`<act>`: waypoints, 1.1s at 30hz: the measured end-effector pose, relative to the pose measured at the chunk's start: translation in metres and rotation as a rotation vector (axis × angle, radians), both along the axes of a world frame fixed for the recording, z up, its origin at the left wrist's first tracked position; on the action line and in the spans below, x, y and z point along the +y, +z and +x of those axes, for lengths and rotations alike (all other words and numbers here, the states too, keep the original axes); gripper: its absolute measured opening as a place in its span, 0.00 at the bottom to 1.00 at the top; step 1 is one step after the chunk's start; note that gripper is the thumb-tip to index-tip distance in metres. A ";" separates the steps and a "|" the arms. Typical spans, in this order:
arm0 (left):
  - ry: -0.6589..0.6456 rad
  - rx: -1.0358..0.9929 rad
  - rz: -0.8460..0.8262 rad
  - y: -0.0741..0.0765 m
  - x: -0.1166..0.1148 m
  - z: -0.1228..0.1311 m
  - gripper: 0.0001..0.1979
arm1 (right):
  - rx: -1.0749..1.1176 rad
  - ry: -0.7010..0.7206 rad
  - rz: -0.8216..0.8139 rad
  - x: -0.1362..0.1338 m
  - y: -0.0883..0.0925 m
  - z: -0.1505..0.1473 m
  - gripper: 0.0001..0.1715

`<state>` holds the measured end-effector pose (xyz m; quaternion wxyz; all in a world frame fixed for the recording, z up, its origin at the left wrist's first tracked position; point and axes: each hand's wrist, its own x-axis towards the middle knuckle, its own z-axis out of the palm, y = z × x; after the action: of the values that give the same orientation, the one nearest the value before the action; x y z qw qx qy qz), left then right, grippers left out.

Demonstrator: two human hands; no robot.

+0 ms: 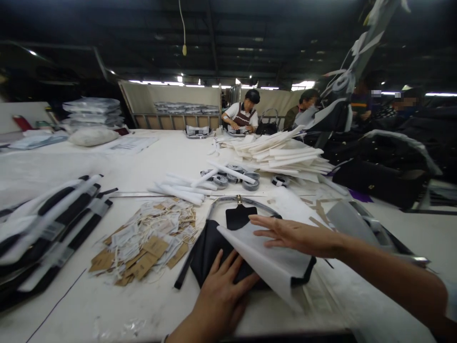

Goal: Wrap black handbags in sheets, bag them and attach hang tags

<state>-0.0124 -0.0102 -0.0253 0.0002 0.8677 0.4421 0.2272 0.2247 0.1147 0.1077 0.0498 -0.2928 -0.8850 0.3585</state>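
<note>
Bag [207, 247] — paper [282, 264], left fingers [216, 265] atop

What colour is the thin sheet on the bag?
The sheet is white; the head view shows it.

bare tabletop [82, 305] leaves passage on the near side of the tag heap [150, 252]; beyond the black bag [205, 245], white tubes [180, 193] and wrapped coils [220, 181] clutter the way

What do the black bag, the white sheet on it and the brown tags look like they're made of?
Black bag: perhaps leather or imitation leather; smooth, low-sheen surface. White sheet: thin paper or nonwoven, matte; one side lifts in a curl. Brown tags: likely matte cardboard, flat with straight edges.
</note>
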 end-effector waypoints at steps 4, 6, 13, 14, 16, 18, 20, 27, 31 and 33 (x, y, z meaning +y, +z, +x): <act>-0.011 -0.054 -0.050 0.000 0.000 0.001 0.25 | -0.082 0.188 0.154 -0.019 -0.003 0.014 0.36; -0.014 -0.026 -0.057 0.000 0.000 0.001 0.26 | -0.106 0.265 0.223 -0.030 -0.001 0.018 0.55; -0.012 0.021 -0.058 0.002 -0.001 0.000 0.33 | -0.189 0.189 0.287 -0.038 -0.016 0.006 0.32; -0.010 0.038 -0.070 0.003 -0.001 -0.001 0.35 | -0.153 0.181 0.229 -0.032 -0.015 0.004 0.28; -0.005 0.061 -0.088 0.004 -0.001 -0.001 0.39 | -0.075 0.149 0.129 -0.019 -0.008 -0.002 0.25; 0.001 0.070 -0.097 0.004 -0.001 -0.001 0.40 | 0.023 0.013 0.152 -0.009 0.001 -0.009 0.24; 0.004 0.070 -0.103 0.004 -0.001 -0.001 0.42 | 0.165 -0.230 0.290 -0.004 0.006 -0.017 0.22; -0.001 0.052 -0.107 0.004 0.000 0.000 0.41 | -0.088 -0.100 0.255 -0.019 -0.022 -0.023 0.36; -0.006 0.016 -0.099 0.003 0.000 0.000 0.39 | -0.257 -0.019 0.148 -0.013 -0.037 -0.011 0.40; -0.008 -0.017 -0.097 0.001 -0.001 -0.001 0.36 | -0.246 0.001 0.200 -0.007 -0.041 -0.009 0.39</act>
<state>-0.0131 -0.0108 -0.0239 0.0470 0.8666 0.4490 0.2127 0.2157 0.1080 0.0671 -0.0304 -0.3279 -0.9158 0.2301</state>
